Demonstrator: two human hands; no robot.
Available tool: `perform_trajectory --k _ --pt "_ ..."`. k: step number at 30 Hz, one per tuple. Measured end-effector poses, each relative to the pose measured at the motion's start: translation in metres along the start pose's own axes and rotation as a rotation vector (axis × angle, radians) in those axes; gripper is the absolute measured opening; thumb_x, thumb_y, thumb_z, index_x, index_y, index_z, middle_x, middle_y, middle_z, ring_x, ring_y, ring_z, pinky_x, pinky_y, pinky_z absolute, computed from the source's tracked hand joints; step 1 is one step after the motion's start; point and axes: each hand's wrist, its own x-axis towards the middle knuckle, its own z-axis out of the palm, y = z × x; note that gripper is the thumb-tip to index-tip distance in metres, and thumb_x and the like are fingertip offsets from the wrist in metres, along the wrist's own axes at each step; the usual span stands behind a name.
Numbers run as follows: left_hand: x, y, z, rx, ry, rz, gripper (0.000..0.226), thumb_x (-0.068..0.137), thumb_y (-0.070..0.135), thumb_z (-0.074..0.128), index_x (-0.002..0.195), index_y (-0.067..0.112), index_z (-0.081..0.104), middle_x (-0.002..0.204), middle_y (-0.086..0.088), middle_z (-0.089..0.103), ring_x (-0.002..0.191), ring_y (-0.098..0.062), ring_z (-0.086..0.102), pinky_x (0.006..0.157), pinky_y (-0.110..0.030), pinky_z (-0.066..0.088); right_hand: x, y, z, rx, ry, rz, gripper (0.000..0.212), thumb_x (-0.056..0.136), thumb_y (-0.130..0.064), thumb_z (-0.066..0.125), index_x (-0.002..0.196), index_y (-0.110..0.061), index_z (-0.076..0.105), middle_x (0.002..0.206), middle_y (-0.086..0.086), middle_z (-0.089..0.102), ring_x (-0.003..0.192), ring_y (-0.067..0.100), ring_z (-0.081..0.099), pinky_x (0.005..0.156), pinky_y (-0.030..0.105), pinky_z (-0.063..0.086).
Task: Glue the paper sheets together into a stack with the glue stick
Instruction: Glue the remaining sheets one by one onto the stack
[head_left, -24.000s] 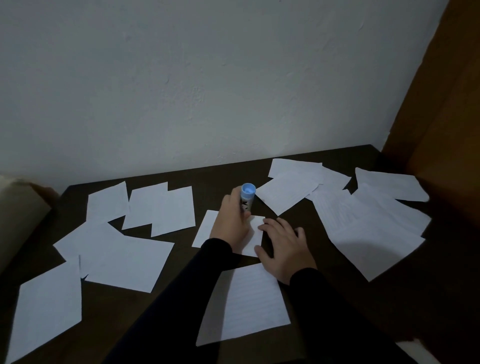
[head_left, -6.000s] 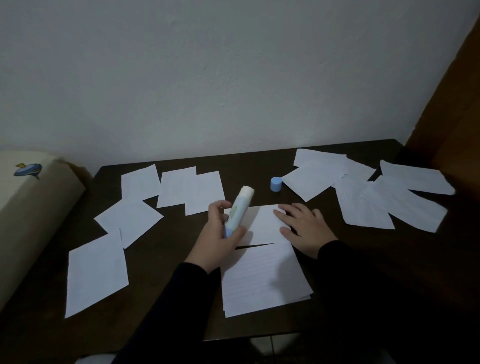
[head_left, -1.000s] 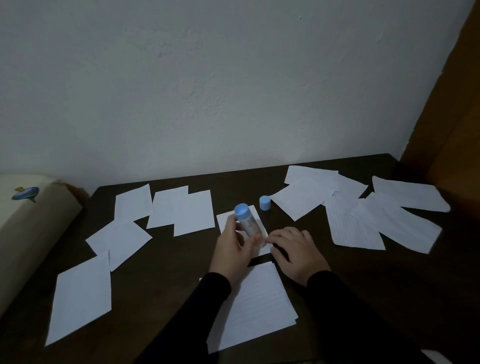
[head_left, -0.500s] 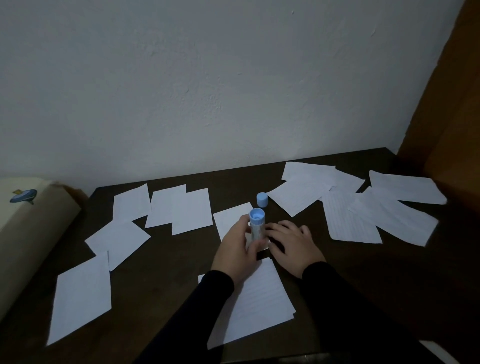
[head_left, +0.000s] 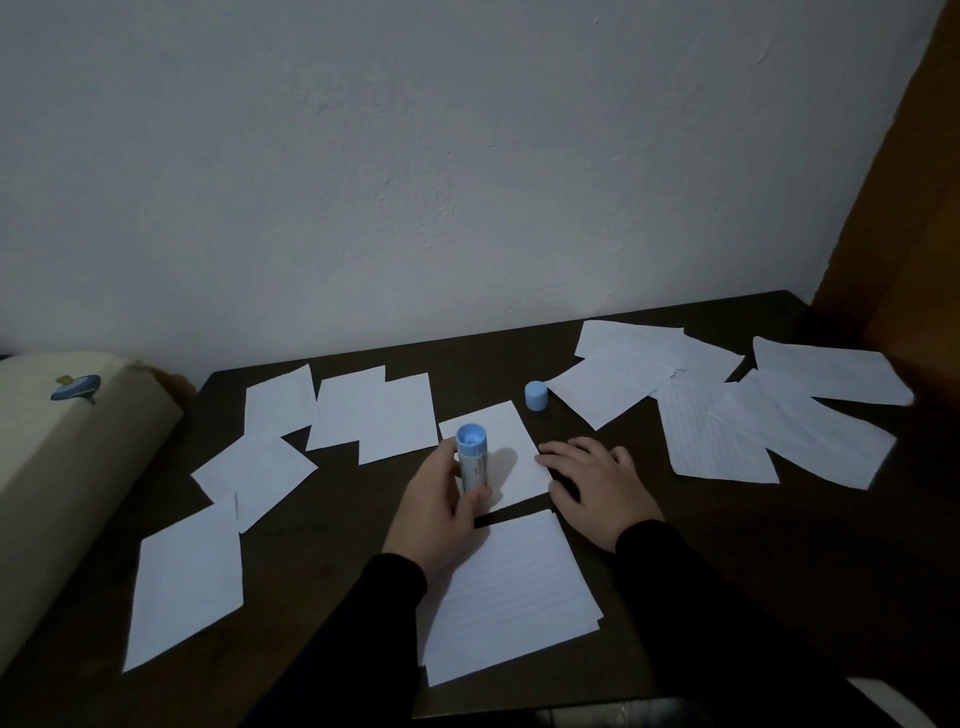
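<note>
Since half a second ago the glue stick (head_left: 471, 462) has slid left along the small sheet (head_left: 493, 457), off its right edge toward the near-left corner, still standing upright with its blue base up. Left hand (head_left: 441, 512) keeps its grip clamped around the tube; right hand (head_left: 602, 491) lies flat with fingers apart, fingertips pinning the sheet's right edge to the dark surface (head_left: 779, 561). Just nearer sits the lined stack (head_left: 511, 597), and the blue cap (head_left: 535, 396) stands apart beyond the sheet. Loose sheets lie to the left (head_left: 371, 413) and right (head_left: 719, 434).

Likely glue is being spread before the sheet joins the stack. Risks: the stroke running off the corner and smearing the surface, the thin paper creasing if the pinning fingers slip, or the uncapped glue drying
</note>
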Motion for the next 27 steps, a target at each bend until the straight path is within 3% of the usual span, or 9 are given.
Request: perform_trajectory --k 9,14,19,21,24,27 --pt "0.000 -0.001 -0.005 -0.103 0.016 -0.073 0.041 0.091 0.020 0.063 0.124 0.031 0.042 0.135 0.004 0.051 0.124 -0.016 0.047 0.100 -0.039 0.048 -0.001 -0.002 -0.002 -0.005 -0.018 -0.003 0.041 0.100 -0.035 0.037 0.140 -0.037 0.042 0.150 -0.020 0.033 0.140 0.006 0.020 0.113 0.038 0.015" --pt "0.002 0.002 -0.011 -0.537 0.270 -0.162 0.045 0.091 0.020 0.063 0.128 0.028 0.039 0.123 0.008 0.050 0.114 -0.011 0.047 0.081 -0.022 0.047 -0.002 -0.001 -0.001 0.005 -0.045 -0.035 0.036 0.097 -0.038 0.041 0.133 -0.038 0.049 0.150 -0.019 0.032 0.141 0.008 0.017 0.114 0.041 0.014" --pt "0.022 -0.002 -0.015 -0.708 0.500 -0.197 0.041 0.093 0.028 0.060 0.124 0.034 0.035 0.120 0.004 0.052 0.118 -0.021 0.052 0.100 -0.042 0.047 0.000 -0.003 -0.004 -0.022 -0.053 -0.057 0.033 0.096 -0.037 0.042 0.127 -0.037 0.053 0.148 -0.019 0.033 0.140 0.008 0.017 0.112 0.041 0.015" --pt "0.030 -0.002 -0.015 -0.698 0.538 -0.192 0.041 0.094 0.028 0.059 0.124 0.035 0.032 0.124 0.003 0.049 0.116 -0.017 0.051 0.101 -0.040 0.046 0.001 -0.003 -0.007 -0.024 -0.063 -0.066 0.032 0.095 -0.037 0.044 0.125 -0.036 0.055 0.144 -0.018 0.037 0.138 0.008 0.020 0.111 0.041 0.018" --pt "0.043 0.002 -0.013 -0.577 0.460 -0.166 0.042 0.093 0.025 0.061 0.125 0.029 0.035 0.117 0.008 0.049 0.101 -0.007 0.053 0.085 -0.024 0.047 0.012 -0.005 -0.013 0.030 -0.009 -0.079 0.026 0.094 -0.040 0.047 0.118 -0.034 0.058 0.132 -0.016 0.046 0.130 0.007 0.032 0.108 0.037 0.024" --pt "0.061 0.010 -0.004 -0.418 0.312 -0.147 0.048 0.092 0.021 0.063 0.132 0.027 0.038 0.115 0.010 0.052 0.100 -0.005 0.052 0.084 -0.025 0.044 0.034 -0.009 -0.016 0.008 0.019 -0.032 0.036 0.096 -0.046 0.044 0.130 -0.034 0.048 0.139 -0.013 0.044 0.132 0.009 0.033 0.110 0.038 0.025"
